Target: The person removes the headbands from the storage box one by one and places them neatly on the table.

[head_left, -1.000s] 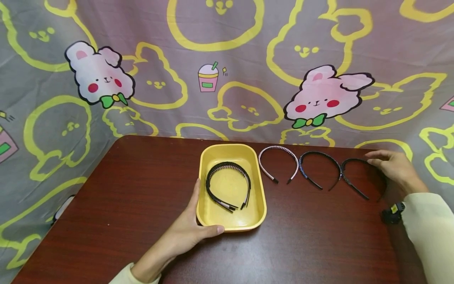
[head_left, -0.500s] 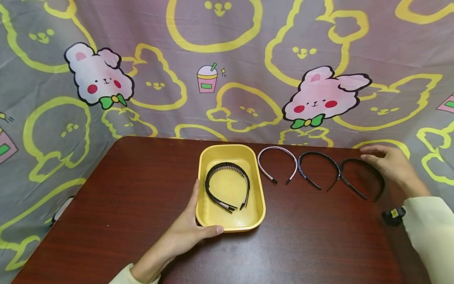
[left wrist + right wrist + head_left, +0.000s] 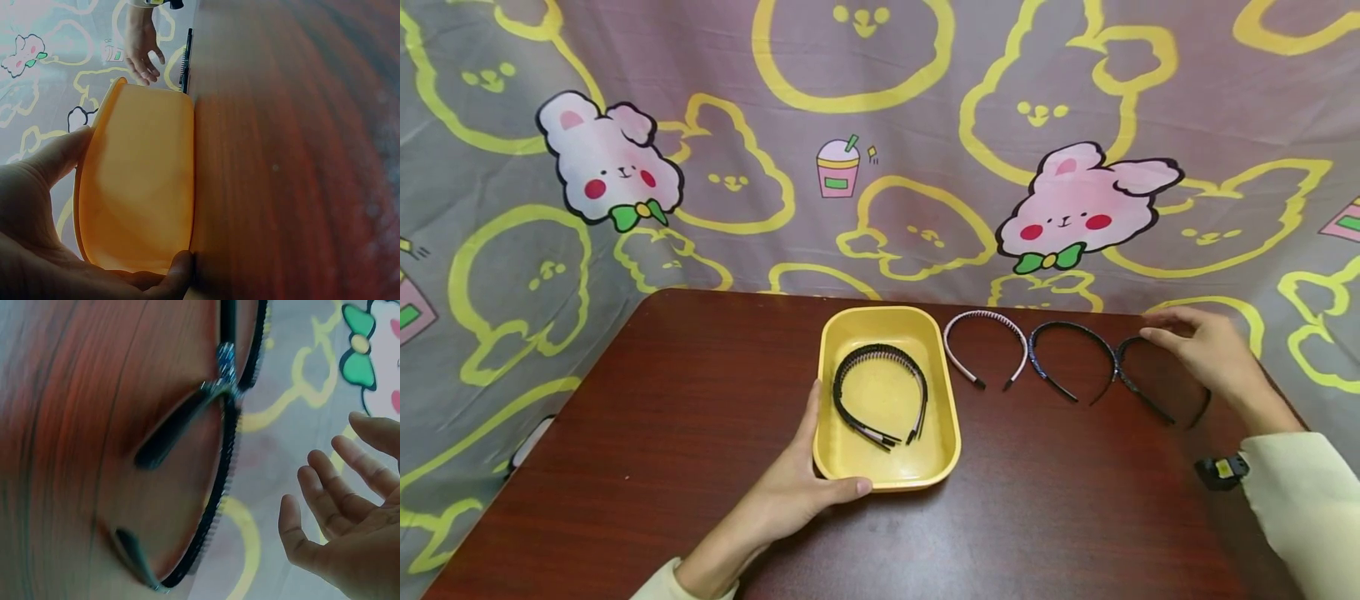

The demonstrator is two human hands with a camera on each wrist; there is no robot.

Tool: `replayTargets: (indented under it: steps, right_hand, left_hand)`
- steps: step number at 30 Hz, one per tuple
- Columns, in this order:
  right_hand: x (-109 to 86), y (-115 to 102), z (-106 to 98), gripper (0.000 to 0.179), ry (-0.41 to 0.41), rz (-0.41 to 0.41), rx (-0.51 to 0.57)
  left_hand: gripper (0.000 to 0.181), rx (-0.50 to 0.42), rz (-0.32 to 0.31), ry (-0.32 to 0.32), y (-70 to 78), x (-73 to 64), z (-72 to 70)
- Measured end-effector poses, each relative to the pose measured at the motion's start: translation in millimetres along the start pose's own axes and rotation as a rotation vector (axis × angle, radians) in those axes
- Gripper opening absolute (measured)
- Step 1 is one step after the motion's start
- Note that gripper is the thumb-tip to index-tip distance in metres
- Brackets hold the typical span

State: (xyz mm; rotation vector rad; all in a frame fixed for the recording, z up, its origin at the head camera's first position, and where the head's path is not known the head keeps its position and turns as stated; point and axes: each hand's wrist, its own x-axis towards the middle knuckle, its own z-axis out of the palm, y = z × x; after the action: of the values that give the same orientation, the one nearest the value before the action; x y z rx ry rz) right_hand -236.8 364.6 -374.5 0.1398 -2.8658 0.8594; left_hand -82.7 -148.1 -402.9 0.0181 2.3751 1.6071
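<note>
My left hand (image 3: 782, 492) holds a yellow plastic tub (image 3: 953, 408) at its near left corner, thumb on the near rim and fingers along the left side. Inside the tub lie dark and pale headbands (image 3: 882, 350), overlapping. To its right, a pale pink headband (image 3: 987, 315), a blue glittery headband (image 3: 1037, 363) and a black headband (image 3: 1145, 400) lie in a row. My right hand (image 3: 1210, 354) is above the far right part of the black one, partly covering it. In the right wrist view its spread, relaxed fingers are apart from the black headband's toothed band (image 3: 219, 487).
The reddish-brown wooden table (image 3: 700, 400) ends at a patterned curtain (image 3: 737, 258) hanging close behind it. The blue and black headbands meet or overlap at their sides. A small black device (image 3: 1221, 471) is worn at the right wrist.
My right hand has shifted slightly left, from the black headband's right side to above its far right part. The left hand, tub and headbands stay in place; the view shifts slightly.
</note>
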Motion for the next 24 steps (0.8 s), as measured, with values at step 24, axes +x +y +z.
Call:
replayTargets:
  steps: [24]
  right_hand:
    - [-23.6, -90.6, 28.7, 0.032, 0.018, -0.168, 0.065]
  left_hand:
    - [0.140, 0.002, 0.007, 0.006, 1.1, -0.2, -0.1]
